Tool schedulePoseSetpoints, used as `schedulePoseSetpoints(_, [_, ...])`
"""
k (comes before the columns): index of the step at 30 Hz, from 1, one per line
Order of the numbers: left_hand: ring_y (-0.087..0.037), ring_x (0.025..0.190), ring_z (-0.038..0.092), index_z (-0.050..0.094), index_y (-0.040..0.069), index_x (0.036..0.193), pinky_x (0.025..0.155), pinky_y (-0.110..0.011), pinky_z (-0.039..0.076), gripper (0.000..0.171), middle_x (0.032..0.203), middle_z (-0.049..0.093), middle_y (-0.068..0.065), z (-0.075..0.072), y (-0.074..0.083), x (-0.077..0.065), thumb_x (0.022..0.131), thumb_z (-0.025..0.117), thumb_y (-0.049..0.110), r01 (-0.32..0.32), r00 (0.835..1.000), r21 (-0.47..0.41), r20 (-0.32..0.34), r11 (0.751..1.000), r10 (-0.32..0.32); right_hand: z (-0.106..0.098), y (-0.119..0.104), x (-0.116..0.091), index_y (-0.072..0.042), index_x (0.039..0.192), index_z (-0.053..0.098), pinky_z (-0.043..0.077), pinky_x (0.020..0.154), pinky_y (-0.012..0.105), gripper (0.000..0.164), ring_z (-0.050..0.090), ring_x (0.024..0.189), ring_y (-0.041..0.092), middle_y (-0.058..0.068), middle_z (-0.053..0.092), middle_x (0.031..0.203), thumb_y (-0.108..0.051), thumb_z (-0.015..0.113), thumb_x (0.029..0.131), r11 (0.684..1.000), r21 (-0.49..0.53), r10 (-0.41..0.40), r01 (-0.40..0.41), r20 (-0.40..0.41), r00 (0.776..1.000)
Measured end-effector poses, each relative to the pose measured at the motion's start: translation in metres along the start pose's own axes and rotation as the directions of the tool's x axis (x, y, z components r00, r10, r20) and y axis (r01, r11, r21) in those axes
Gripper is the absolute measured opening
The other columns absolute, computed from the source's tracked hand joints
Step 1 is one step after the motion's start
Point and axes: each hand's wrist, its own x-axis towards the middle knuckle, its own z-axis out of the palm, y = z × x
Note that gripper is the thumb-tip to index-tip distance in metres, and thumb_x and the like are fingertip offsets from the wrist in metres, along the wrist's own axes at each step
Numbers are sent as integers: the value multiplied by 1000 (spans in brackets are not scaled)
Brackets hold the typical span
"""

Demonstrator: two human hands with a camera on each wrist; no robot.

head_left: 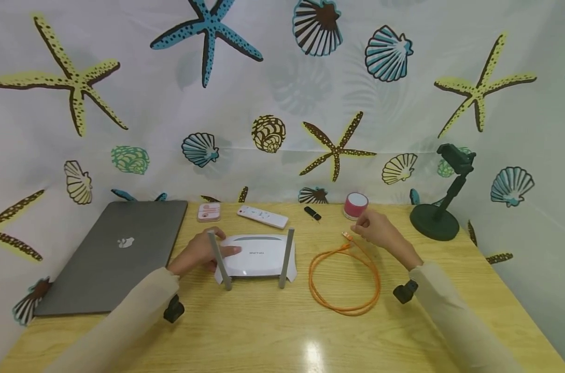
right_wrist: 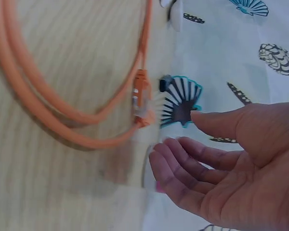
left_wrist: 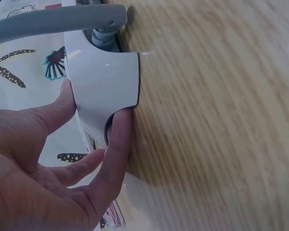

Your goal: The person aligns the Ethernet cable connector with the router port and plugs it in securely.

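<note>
A white router (head_left: 252, 259) with two grey antennas lies on the table, its top face up. My left hand (head_left: 208, 250) grips the router's left end. In the left wrist view the thumb lies on the upper face and a finger reaches around the corner at the side notch. To the right lies a coiled orange network cable (head_left: 378, 280), its clear-ended plugs (right_wrist: 141, 98) close together at the top of the loop. Just beside the plugs hovers my right hand (head_left: 378, 228), fingers loosely bent with nothing between them. A gap shows between it and the cable in the right wrist view.
A closed grey laptop (head_left: 147, 228) lies at the left. Along the back are a pink earphone case (head_left: 209, 212), a white remote (head_left: 263, 216), a black USB stick (head_left: 312, 213) and a small pink speaker (head_left: 355, 206). A dark stand (head_left: 434, 221) rises at the back right.
</note>
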Motion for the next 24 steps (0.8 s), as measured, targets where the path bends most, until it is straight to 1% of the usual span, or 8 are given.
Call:
schedulePoseSetpoints(3, [-20,61,66,46,-4,132,58,-34,57,72,99,65,-20,0,2,-5,86,73,43,-5,1000,26,-5,1000,6,11,7,3,2,103,61,51,66,31,23,61,79,22,18,65,98,-21,61,98,1000,-4,0,0,1,1000])
schedulePoseSetpoints(7, [-22,62,68,48,-7,130,59,-35,56,71,101,67,-24,1,5,-11,87,72,43,-34,999,87,-17,996,35,25,12,8,3,104,60,53,75,36,21,62,90,24,18,66,103,-16,60,96,1000,-3,-19,19,32,999])
schedulePoseSetpoints(9, [-22,62,68,48,-8,129,58,-35,56,70,100,67,-25,1,7,-13,87,71,43,-42,999,110,-20,993,44,30,13,10,5,106,60,54,78,37,20,63,92,25,19,66,104,-13,60,95,999,2,-36,36,54,998])
schedulePoseSetpoints(12, [-22,63,67,49,-8,129,58,-33,55,69,100,67,-23,1,9,-14,88,71,43,-27,999,116,-27,993,30,33,12,12,7,106,60,54,77,37,21,64,91,27,20,66,103,-9,60,93,998,6,-61,61,93,994])
schedulePoseSetpoints(17, [-22,61,66,49,-7,128,56,-33,54,68,96,67,-20,0,10,-14,88,70,44,-4,999,122,-33,993,8,33,6,10,5,104,59,53,75,35,19,64,90,25,20,66,101,-9,64,91,997,13,-81,80,178,981])
schedulePoseSetpoints(19, [-23,60,65,49,-7,128,56,-32,54,68,95,67,-20,0,10,-13,88,70,44,2,1000,125,-31,992,2,36,4,7,4,102,59,52,74,33,18,63,88,23,18,66,99,-9,65,91,996,18,-85,83,187,979])
schedulePoseSetpoints(22, [-22,59,65,49,-6,128,56,-33,54,67,100,66,-21,0,9,-9,88,70,44,3,1000,126,-28,992,1,42,-2,-2,3,102,58,50,72,30,17,60,84,19,14,65,96,-9,65,92,996,19,-87,85,190,978])
schedulePoseSetpoints(24, [-21,59,65,49,-6,128,56,-32,54,67,103,66,-21,0,6,-6,89,70,45,-3,1000,127,-24,992,6,46,-8,-10,3,102,59,50,72,30,17,59,83,18,14,64,95,-8,65,92,995,24,-99,96,199,975])
